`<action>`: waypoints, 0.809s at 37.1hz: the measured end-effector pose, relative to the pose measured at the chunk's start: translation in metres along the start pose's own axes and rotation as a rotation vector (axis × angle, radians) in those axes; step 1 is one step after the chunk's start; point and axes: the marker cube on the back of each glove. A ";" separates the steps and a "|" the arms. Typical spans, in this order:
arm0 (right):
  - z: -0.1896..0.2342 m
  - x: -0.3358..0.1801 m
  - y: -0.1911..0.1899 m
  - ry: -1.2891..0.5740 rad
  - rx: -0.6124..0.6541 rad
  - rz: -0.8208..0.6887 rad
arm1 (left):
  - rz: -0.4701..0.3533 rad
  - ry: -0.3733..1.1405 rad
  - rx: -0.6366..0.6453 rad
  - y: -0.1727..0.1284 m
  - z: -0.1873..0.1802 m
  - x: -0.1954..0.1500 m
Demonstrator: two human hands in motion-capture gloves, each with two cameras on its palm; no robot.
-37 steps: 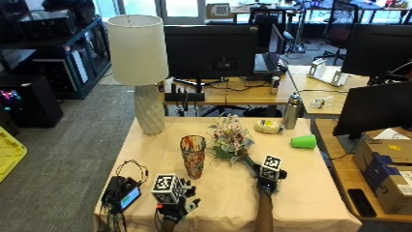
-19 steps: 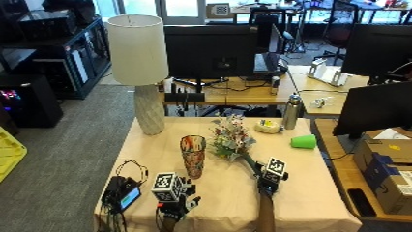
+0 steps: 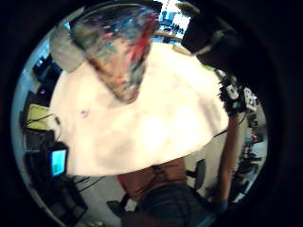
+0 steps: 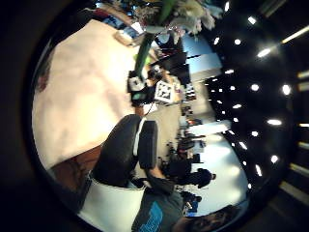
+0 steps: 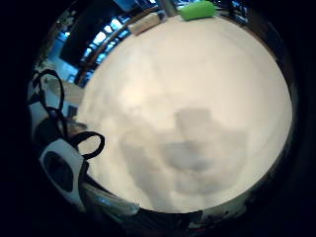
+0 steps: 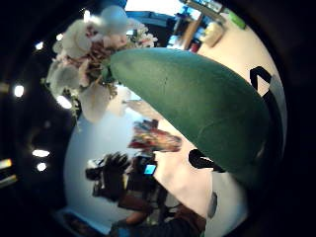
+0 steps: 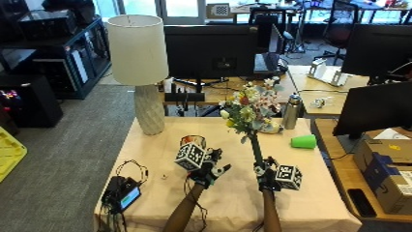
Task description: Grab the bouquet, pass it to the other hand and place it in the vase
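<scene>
The right hand (image 7: 265, 175) held the bouquet (image 7: 250, 112) upright above the worktop (image 7: 302, 193), its fingers curled round the lower end of the green stem so that the flower heads stood clear of the cloth and the stretch of stem above the grip was free for another hand to take. The right thumb side palm view showed that stem filling the space beside the palm, which fits a wrap-around hold and not a fingertip pinch. The left hand (image 7: 207, 169) hovered just beside it, holding nothing, its fingers spread and turned toward the stem, seemingly readied to receive the pass. The vase (image 7: 192, 143) stood on the worktop right behind the left hand, largely hidden by it, so a short reach would likely follow the handover. A lamp (image 7: 139, 67) stood at the far left corner and a green cup (image 7: 303, 141) off to the right, both away from that path.
</scene>
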 end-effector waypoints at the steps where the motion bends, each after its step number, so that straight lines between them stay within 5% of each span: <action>1: 0.005 0.013 -0.002 0.031 -0.015 0.033 | 0.005 0.030 -0.005 -0.008 0.002 0.005; 8: 0.016 0.000 0.011 -0.167 -0.121 0.001 | 0.043 0.306 -0.066 -0.054 0.005 0.057; 14: 0.026 -0.027 0.015 -0.368 -0.153 -0.282 | 0.044 0.515 -0.058 -0.076 0.011 0.091; 18: 0.029 -0.042 0.029 -0.428 -0.223 -0.199 | 0.056 0.619 -0.050 -0.090 0.022 0.097; 24: 0.042 -0.034 0.029 -0.404 -0.281 -0.273 | 0.087 0.819 -0.150 -0.095 0.034 0.110; 30: 0.055 -0.031 0.037 -0.466 -0.345 -0.259 | 0.086 0.846 -0.206 -0.099 0.044 0.115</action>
